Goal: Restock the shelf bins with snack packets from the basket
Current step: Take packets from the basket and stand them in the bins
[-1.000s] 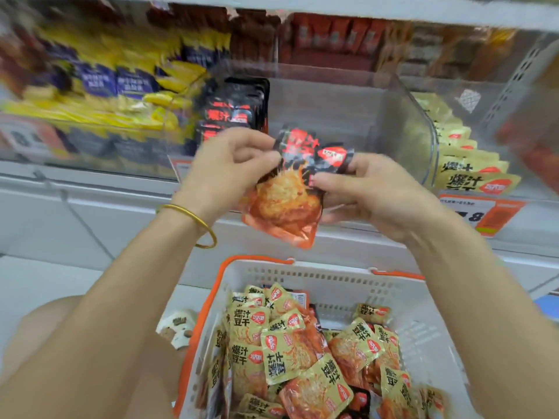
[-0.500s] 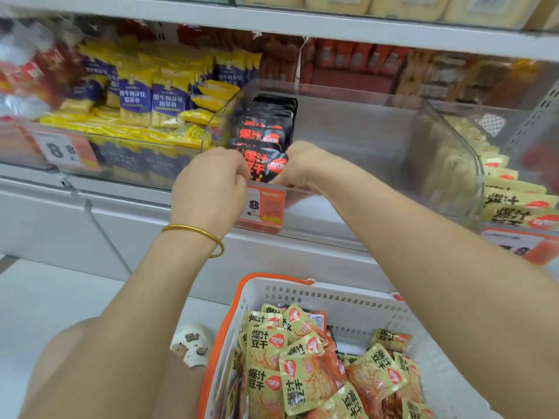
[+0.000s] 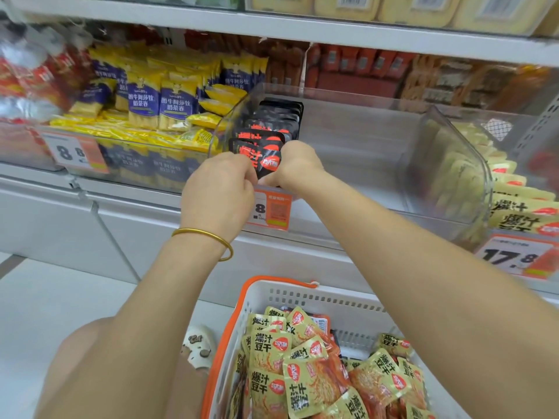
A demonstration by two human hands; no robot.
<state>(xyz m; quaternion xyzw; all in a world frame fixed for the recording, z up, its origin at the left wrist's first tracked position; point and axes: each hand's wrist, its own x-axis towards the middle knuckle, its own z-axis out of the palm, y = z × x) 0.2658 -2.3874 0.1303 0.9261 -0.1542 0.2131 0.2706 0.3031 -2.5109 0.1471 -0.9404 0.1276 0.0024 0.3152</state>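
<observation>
While both hands meet at the centre of the frame, the fingers of the left hand (image 3: pixel 218 189) curl round the left edge of a black and red snack packet (image 3: pixel 262 160), and the right hand (image 3: pixel 295 167) grips its right side, fingers folded under and hidden. That packet stands upright at the front of a row of like black packets (image 3: pixel 273 124) along the left wall of a clear shelf bin (image 3: pixel 363 152), the rest of which shows bare plastic. A gold bangle (image 3: pixel 205 237) circles the left wrist. An orange price tag (image 3: pixel 272 210) hangs just below the hands. To the upper left sit yellow and blue packets (image 3: pixel 160 107); at right, a bin of yellow packets (image 3: pixel 520 207). At lower centre, the white basket (image 3: pixel 317 297) with orange handle holds yellow-green snack packets (image 3: pixel 302 370).
</observation>
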